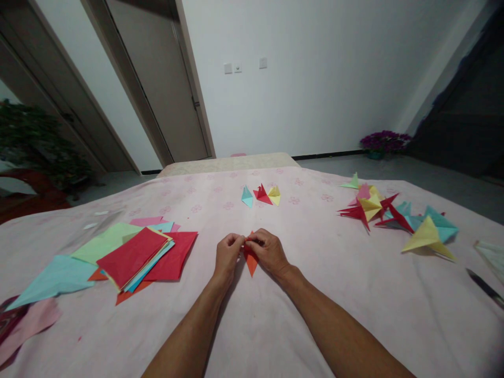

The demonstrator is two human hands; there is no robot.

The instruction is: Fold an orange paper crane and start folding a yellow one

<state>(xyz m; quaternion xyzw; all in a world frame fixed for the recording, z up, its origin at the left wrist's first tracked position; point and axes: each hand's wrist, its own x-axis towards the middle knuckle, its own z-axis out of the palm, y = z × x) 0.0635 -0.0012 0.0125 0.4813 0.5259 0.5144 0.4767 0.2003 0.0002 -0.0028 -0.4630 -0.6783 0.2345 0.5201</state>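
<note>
An orange piece of folded origami paper (251, 262) lies between my hands at the middle of the table, its pointed end toward me. My left hand (228, 255) pinches its upper left edge with thumb and forefinger. From the other side, my right hand (270, 251) is closed on the upper right part, fingertips close to those of the left. The folds under the fingertips are hidden. Beyond the hands stand a light blue folded paper (247, 197), a red folded paper bird (263, 194) and a yellow folded paper (274, 195).
Stacked coloured paper sheets (134, 257) lie to the left, with a light blue sheet (59, 278) and pink paper (31, 325) nearby. Several folded paper birds (427, 236) sit at the right. A dark pointed object, possibly a knife (486, 287), lies by the right edge.
</note>
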